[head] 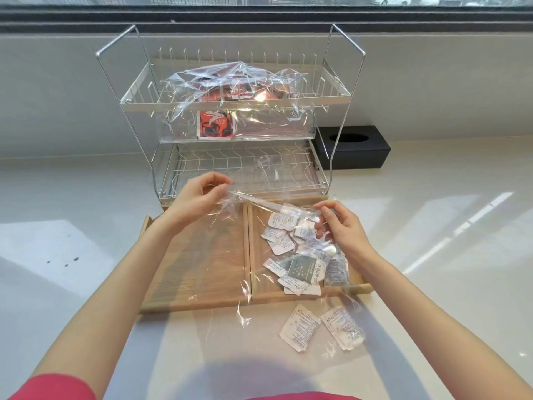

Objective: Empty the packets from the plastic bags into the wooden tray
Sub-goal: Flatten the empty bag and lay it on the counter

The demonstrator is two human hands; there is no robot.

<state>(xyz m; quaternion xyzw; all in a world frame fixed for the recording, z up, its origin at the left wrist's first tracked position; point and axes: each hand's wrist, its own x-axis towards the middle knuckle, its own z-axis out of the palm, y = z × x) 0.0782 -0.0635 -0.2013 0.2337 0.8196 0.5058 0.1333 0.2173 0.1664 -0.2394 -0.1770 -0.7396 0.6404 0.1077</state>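
honestly, my left hand [202, 194] and right hand [337, 223] each pinch the clear bag [230, 255] over the wooden tray [196, 304]. most white packets [291, 249] sit in its right compartment — two packets [320, 327] lie outside on the counter [72, 255], and more could spill there if the bag's mouth drifts off the tray.

Counter [86, 241]: pale, glossy.
Rack [239, 116]: stood at the back.
Tray [199, 301]: set just before the rack.
Box [353, 150]: placed right of the rack.
Packets [300, 330]: laid before the tray.
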